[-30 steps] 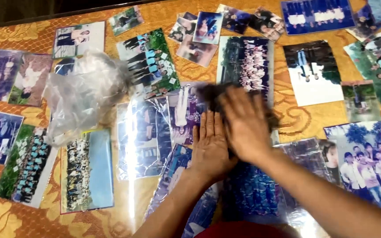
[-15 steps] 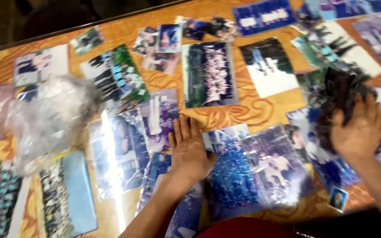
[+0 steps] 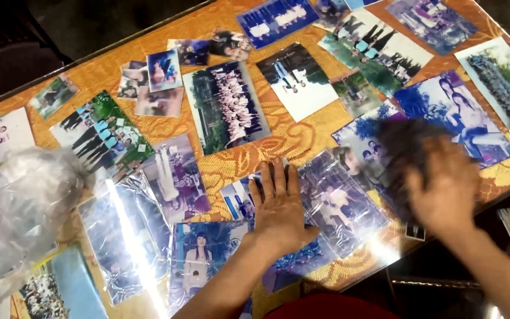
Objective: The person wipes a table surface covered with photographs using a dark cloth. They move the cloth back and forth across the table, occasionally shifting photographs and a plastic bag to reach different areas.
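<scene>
I see the left hand pressed flat, fingers spread and gripping nothing, on a glossy laminated photo. Just to its right, the right hand is blurred — palm down over a dark cloth; I cannot tell how tightly it grips. Far left of both hands lies a crumpled clear plastic bag on the orange patterned table.
</scene>
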